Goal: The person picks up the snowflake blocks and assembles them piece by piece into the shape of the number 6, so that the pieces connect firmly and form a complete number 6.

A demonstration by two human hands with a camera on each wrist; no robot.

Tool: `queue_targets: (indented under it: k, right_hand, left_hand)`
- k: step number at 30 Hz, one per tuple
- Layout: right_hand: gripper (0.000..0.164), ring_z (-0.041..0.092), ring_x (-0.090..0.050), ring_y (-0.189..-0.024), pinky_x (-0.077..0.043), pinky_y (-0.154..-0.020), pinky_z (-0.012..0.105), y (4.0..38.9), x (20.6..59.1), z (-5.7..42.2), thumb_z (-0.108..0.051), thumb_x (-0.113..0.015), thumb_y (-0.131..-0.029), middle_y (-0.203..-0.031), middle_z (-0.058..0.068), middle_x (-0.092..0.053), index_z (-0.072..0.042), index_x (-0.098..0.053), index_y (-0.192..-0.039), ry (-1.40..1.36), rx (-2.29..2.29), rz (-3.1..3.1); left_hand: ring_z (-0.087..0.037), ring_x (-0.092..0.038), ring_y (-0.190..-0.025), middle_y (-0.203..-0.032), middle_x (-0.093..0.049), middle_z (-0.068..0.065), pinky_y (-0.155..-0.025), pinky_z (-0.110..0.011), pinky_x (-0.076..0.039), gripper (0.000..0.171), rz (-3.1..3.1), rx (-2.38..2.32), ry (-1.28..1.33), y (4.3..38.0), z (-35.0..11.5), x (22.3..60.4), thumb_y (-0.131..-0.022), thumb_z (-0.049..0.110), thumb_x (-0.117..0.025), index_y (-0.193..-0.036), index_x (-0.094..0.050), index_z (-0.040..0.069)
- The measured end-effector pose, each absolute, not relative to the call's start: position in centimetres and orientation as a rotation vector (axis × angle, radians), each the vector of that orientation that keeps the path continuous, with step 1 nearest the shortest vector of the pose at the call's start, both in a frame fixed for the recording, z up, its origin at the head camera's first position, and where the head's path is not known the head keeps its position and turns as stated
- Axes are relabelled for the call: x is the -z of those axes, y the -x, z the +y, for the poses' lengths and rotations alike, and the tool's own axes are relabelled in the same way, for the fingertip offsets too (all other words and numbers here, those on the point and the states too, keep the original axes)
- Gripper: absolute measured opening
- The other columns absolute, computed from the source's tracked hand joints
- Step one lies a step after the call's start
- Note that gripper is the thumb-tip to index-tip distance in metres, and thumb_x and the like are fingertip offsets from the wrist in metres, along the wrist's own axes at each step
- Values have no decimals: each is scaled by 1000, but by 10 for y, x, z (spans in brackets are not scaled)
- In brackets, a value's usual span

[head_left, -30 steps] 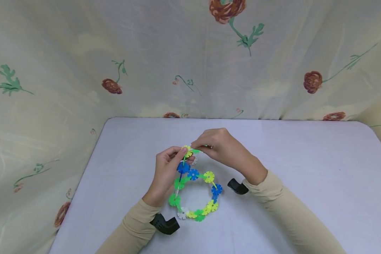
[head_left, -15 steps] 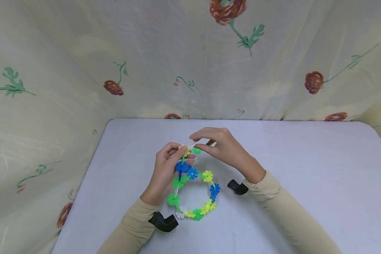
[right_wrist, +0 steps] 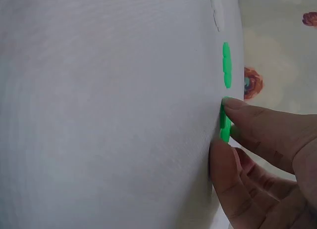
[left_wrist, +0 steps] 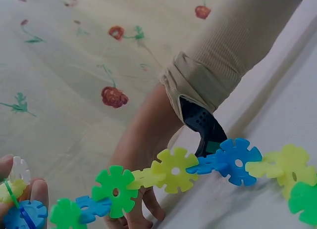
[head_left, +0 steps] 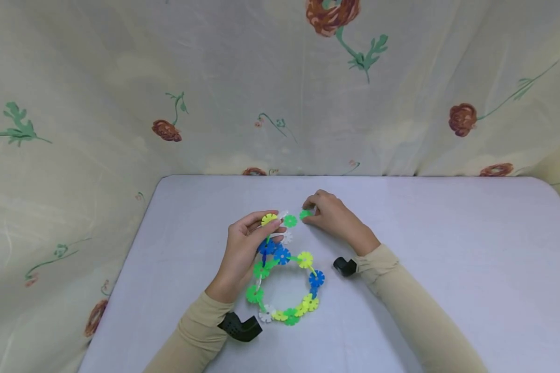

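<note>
My left hand pinches a yellow flower-shaped disc at the end of a chain of interlocking plastic discs. From there blue discs and others in green, yellow and white form a ring that hangs and rests below the hand. A white disc shows right beside the yellow one. My right hand is low at the tabletop, thumb and fingertips at the two edges of a green disc. In the left wrist view, part of the right hand is hidden behind the chain.
A loose green disc lies on the white table between the hands, with a white disc just nearer. Black wrist cameras stick out from both sleeves. A flowered cloth hangs behind and to the left.
My right hand has let go of the white piece near the yellow disc and moved right and down to a green disc. The left hand stays nearly in place.
</note>
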State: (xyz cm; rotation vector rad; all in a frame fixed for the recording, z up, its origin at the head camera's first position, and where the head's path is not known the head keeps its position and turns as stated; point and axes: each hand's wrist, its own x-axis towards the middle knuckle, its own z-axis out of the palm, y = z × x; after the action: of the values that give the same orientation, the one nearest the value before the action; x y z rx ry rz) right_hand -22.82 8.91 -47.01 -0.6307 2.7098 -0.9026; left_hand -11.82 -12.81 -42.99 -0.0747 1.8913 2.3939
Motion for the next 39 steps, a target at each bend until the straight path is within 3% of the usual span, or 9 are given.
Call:
queue_targets:
  k: [5, 11, 15, 19, 25, 34, 39]
  right_hand:
    - [22, 22, -62, -89, -54, -77, 33, 228, 468, 91, -18, -82, -90, -102, 8, -69, -8, -72, -106, 519, 971, 2660]
    - [15, 21, -72, -76, -63, -70, 30, 217, 463, 97, -13, -76, -94, -93, 11, -72, -5, -70, -105, 409, 1330, 2475]
    - [21, 29, -77, -84, -66, -74, 36, 201, 444, 98, -15, -76, -94, -96, 12, -76, -2, -71, -110, 370, 1722, 2273]
    - [24, 25, -78, -87, -66, -73, 35, 183, 426, 96, -19, -78, -94, -95, 3, -79, -2, -72, -110, 402, 1930, 2182]
    - [22, 22, -78, -85, -66, -72, 34, 169, 417, 93, -17, -77, -94, -94, -2, -80, -1, -73, -109, 413, 2019, 2160]
    - [21, 19, -78, -83, -66, -71, 34, 166, 416, 94, -16, -78, -94, -95, 2, -79, -3, -75, -110, 443, 1994, 2188]
    - [20, 22, -77, -84, -65, -70, 34, 165, 416, 92, -18, -78, -94, -98, 5, -79, -6, -78, -110, 449, 1984, 2248]
  left_hand:
    - [-16, -78, -94, -110, -77, -12, -85, -32, -65, 25, 1883, -2396, 85, 118, -128, 429, -99, 9, -69, -122, -68, -2]
    - [-16, -78, -93, -118, -75, -21, -84, -32, -65, 27, 1870, -2395, 113, 118, -128, 429, -99, 8, -69, -122, -68, -5]
    - [-17, -78, -94, -117, -76, -18, -84, -32, -65, 28, 1855, -2380, 98, 118, -127, 430, -99, 10, -69, -123, -67, -5]
    - [-17, -78, -93, -114, -78, -15, -84, -33, -65, 28, 1850, -2370, 67, 117, -127, 429, -100, 11, -68, -123, -67, -6]
    - [-17, -78, -92, -113, -77, -16, -85, -32, -65, 29, 1841, -2372, 56, 115, -125, 427, -101, 10, -67, -124, -66, -7]
    - [-18, -78, -94, -126, -68, -34, -86, -32, -64, 33, 1841, -2372, 38, 115, -125, 426, -101, 10, -67, -127, -63, -10]
    - [-23, -78, -96, -115, -76, -21, -86, -34, -64, 31, 1876, -2349, 47, 115, -125, 427, -100, 9, -68, -125, -66, -8]
